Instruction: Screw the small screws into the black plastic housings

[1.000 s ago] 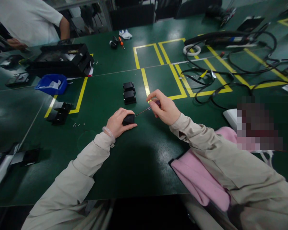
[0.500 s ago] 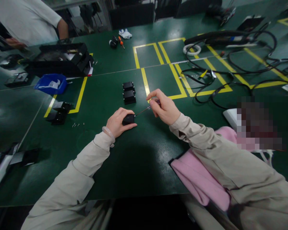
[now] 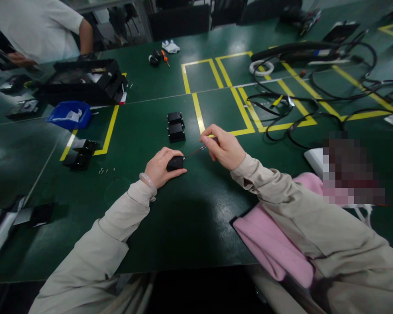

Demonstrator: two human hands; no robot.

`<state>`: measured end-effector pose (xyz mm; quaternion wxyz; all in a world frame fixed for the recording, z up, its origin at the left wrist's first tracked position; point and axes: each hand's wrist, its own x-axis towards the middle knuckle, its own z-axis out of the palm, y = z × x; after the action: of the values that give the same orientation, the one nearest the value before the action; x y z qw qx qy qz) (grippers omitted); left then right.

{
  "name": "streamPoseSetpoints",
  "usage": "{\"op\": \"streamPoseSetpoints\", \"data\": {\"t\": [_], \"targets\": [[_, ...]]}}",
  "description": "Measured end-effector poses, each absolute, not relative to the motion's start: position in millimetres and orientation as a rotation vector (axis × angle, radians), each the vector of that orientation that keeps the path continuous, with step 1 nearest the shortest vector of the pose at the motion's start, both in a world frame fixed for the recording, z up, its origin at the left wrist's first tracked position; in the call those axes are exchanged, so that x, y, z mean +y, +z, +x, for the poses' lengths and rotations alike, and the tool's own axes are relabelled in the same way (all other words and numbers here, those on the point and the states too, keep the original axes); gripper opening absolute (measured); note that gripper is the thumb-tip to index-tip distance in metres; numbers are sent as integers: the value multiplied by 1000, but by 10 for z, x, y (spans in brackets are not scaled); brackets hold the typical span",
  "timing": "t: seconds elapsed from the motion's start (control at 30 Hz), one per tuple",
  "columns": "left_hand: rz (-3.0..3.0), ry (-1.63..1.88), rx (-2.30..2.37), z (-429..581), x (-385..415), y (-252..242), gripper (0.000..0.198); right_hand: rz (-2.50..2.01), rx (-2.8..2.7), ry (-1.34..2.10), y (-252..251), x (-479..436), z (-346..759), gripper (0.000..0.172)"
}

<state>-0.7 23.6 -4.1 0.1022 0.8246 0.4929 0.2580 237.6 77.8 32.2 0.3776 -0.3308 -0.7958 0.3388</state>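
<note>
Small black plastic block (image 3: 175,163) gripped under curled left hand (image 3: 159,168); right hand (image 3: 225,151) fingers pinch slim steel screwdriver (image 3: 194,152) from three o'clock, likely screwing, so keep the tip seated.

Factory assy bench: green mat (image 3: 183,226) w/ yellow tape zones (image 3: 199,113), cables (image 3: 314,100), black parts (image 3: 176,126).

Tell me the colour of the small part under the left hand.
Black. The small part under the left hand shows best in the head view.

Bare green table (image 3: 190,209) lies open before my hands. Black blocks (image 3: 176,126) stand just beyond; tangled cables (image 3: 291,109) crowd the right.
</note>
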Motion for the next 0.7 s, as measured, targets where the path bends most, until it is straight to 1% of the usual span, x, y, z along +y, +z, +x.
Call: {"op": "streamPoseSetpoints", "data": {"t": [0.1, 0.2, 0.27, 0.37, 0.4, 0.5, 0.6, 0.67, 0.7], "targets": [[2438, 771, 1450, -11, 237, -48, 39, -829, -2026, 881, 324, 778, 2374, 7], [2449, 773, 1445, -11, 239, -52, 39, -802, -2013, 893, 318, 780, 2374, 9], [2454, 770, 1445, -9, 239, -50, 39, -804, -2015, 889, 313, 784, 2375, 5], [2451, 770, 1448, -6, 237, -45, 38, -827, -2025, 871, 313, 787, 2377, 16], [2448, 770, 1451, -6, 236, -44, 38, -833, -2023, 862, 314, 787, 2377, 16], [2442, 770, 1458, -7, 235, -44, 38, -823, -2015, 865, 322, 779, 2376, 5], [2441, 766, 1464, -4, 237, -45, 38, -803, -2017, 886, 324, 772, 2379, 9], [2443, 770, 1458, 0, 238, -45, 38, -800, -2023, 877, 320, 775, 2384, 5], [2444, 774, 1451, 1, 239, -44, 38, -804, -2027, 870, 316, 779, 2386, 8]]}}
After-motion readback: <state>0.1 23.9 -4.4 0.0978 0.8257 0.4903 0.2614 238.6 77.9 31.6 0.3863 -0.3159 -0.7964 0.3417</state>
